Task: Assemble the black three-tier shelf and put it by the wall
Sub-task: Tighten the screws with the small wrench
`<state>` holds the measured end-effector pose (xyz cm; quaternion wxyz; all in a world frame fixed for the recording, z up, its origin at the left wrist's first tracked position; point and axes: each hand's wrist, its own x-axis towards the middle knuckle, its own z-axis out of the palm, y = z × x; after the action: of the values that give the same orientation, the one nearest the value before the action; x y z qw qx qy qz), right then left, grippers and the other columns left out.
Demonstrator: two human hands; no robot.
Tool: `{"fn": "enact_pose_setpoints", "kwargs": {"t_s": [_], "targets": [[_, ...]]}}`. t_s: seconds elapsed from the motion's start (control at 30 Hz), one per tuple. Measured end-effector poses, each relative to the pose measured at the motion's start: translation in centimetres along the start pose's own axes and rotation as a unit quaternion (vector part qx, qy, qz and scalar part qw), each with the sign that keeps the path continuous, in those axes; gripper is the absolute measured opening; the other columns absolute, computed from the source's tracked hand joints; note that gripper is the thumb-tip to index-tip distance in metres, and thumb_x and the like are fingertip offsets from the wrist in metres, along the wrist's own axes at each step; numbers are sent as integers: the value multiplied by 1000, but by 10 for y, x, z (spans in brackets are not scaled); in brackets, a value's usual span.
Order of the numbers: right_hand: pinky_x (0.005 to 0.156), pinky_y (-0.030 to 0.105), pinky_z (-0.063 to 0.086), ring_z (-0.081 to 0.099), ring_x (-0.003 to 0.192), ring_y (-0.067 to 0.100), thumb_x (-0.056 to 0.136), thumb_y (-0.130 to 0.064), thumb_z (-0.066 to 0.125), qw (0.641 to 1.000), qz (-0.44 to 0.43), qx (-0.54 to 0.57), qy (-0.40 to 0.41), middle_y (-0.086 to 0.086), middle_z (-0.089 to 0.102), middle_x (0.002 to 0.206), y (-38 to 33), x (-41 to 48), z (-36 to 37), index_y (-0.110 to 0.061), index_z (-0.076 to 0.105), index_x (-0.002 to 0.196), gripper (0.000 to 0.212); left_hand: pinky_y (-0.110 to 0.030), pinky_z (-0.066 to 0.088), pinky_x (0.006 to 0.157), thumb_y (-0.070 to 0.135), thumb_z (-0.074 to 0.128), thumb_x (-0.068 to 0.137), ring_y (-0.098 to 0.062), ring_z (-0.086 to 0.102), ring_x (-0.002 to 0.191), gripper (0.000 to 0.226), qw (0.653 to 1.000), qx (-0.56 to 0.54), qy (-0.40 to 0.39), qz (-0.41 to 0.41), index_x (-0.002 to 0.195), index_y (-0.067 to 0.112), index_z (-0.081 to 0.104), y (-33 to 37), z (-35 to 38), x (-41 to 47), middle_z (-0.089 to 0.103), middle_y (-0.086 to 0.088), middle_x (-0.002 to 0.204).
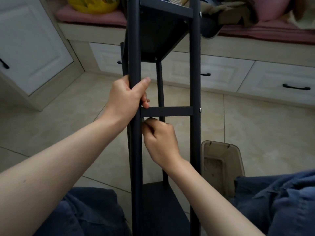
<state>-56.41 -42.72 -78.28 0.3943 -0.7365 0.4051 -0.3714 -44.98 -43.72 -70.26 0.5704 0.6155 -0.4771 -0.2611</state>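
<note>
Tiled floor (255,125) below, black shelf (194,82) cut off up top, left hand (126,97) grips its post (134,48), right hand (160,142) curls under the crossbar (170,111), can't tell around what.

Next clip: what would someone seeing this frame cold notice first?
The tall black shelf frame fills the centre from the bottom edge to the top. The left hand grips its left post just above a crossbar, while the right hand sits with curled fingers right under that bar's left end; what it holds is hidden. A brownish plastic box lies on the floor tiles at right.
</note>
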Motion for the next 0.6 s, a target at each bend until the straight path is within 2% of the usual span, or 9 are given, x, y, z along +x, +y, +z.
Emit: {"fn": "enact_pose_setpoints", "kwargs": {"t_s": [0.23,0.37,0.6], "targets": [[57,42,46,58,57,22,95,-17,56,999,-14,-19,32,4,64,62,-2,-8,-15,-8,68,73,27,-19,54,64,27,62,100,-8,60,48,18,1000,3,5,-2,87,16,57,1,-1,-3,58,7,50],[57,45,47,57,57,23,95,-17,56,999,-25,-18,25,5,64,62,-5,-7,-13,-6,68,74,27,-16,52,62,25,61,101,-8,59,47,18,1000,-6,9,-6,88,14,57,3,1,-4,57,7,50],[57,45,47,56,55,26,96,-15,57,998,-38,-8,40,7,63,62,-4,-5,-9,-5,69,73,27,-18,54,64,26,61,101,-8,59,47,18,1000,4,8,-7,87,15,57,4,1,-4,57,8,50]]}}
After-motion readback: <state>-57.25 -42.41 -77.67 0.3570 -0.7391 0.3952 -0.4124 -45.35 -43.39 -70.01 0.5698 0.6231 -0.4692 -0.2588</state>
